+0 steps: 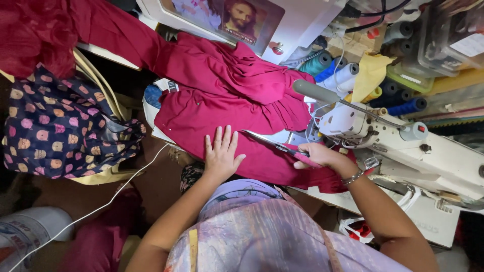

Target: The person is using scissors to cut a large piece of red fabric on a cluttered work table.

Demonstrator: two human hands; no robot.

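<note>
Our left hand (221,153), fingers spread, pins the crimson woven cloth (227,95) flat; our right hand (322,155) grips pink-handled steel scissors (282,147), steadied beside the white sewing machine (403,141).

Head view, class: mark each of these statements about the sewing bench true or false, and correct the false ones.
1. The left hand lies flat, fingers spread, on the crimson fabric. True.
2. The right hand holds a spool of thread. False: it holds scissors with a pink handle, blades pointing toward the left hand.
3. A white sewing machine stands beside the right hand. True.
4. The crimson fabric is folded into a neat square. False: it lies bunched and draped across the bench.
5. A dark bag with pink and orange spots sits beyond the left hand. True.
</note>
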